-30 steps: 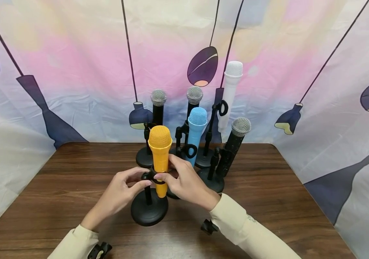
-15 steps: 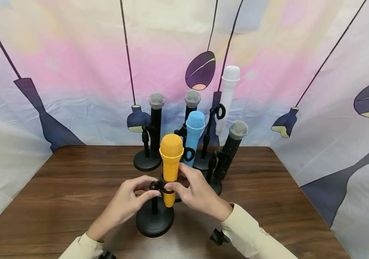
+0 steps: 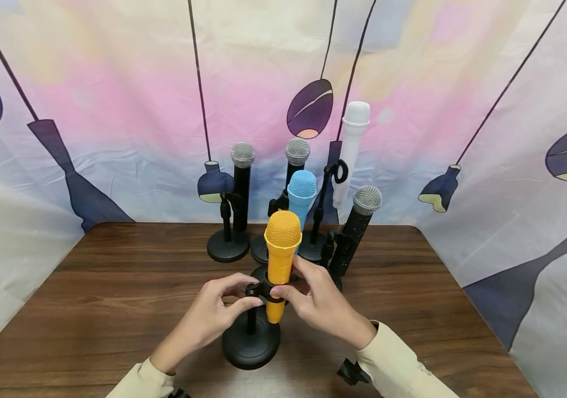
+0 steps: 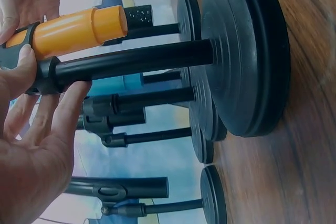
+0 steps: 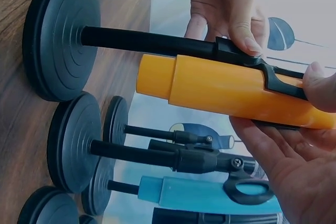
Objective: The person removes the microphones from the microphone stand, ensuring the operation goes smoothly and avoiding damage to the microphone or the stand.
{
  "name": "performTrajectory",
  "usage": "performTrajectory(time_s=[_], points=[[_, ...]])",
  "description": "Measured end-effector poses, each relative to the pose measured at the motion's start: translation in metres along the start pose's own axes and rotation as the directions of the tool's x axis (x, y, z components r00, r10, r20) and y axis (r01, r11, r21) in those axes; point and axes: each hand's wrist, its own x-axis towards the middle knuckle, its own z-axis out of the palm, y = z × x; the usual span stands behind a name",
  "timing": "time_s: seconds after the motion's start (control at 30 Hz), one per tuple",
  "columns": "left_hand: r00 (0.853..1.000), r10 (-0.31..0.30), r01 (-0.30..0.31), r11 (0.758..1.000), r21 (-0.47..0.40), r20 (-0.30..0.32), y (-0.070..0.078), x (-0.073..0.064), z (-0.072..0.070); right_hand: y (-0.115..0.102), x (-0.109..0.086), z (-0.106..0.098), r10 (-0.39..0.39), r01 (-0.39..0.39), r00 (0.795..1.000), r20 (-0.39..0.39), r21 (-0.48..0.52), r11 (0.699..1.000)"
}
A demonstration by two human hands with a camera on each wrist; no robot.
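Note:
A yellow microphone [image 3: 281,257] sits tilted in the ring clip of a black microphone stand [image 3: 251,344]. My left hand [image 3: 211,312] pinches the top of the stand's upright between thumb and fingers, just below the clip. On the other side my right hand [image 3: 324,309] holds the microphone at the clip, its thumb on the ring and its fingers behind the handle. Seen from the left wrist, the round base [image 4: 247,72] stands close to the wood; whether it touches cannot be told. Right behind, partly hidden, is a light blue microphone [image 3: 302,190] in its own stand.
Black microphones with silver heads stand at back left [image 3: 242,182], back centre [image 3: 297,155] and right [image 3: 355,232]. A tall white microphone [image 3: 350,152] leans in a stand behind. Beyond the brown table [image 3: 129,287] hangs a patterned cloth [image 3: 139,110].
Both hands and the stand with the yellow microphone have shifted right, so that the yellow microphone now covers more of the blue one. The grip looks the same throughout.

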Motion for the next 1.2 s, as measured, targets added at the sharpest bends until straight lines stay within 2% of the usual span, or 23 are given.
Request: performTrajectory(time_s=[0.17, 0.53, 0.9, 1.2], points=[[1.000, 0.006, -0.006, 1.000, -0.008, 0.006, 0.001, 0.002, 0.007, 0.003, -0.005, -0.005, -0.010, 0.009, 1.000, -0.016, -0.037, 0.999], [0.999, 0.010, -0.008, 0.999, -0.039, 0.037, 0.003, 0.004, 0.015, 0.008, -0.014, -0.014, 0.013, -0.013, 1.000, -0.009, 0.000, 1.000], [0.999, 0.015, -0.013, 0.999, -0.049, 0.048, 0.006, 0.008, 0.021, 0.010, -0.020, -0.017, 0.014, -0.014, 0.999, -0.041, 0.001, 1.000], [0.998, -0.018, 0.022, 0.998, -0.066, 0.057, 0.010, 0.008, 0.020, 0.010, -0.020, -0.018, 0.019, -0.018, 0.999, -0.044, 0.016, 1.000]])
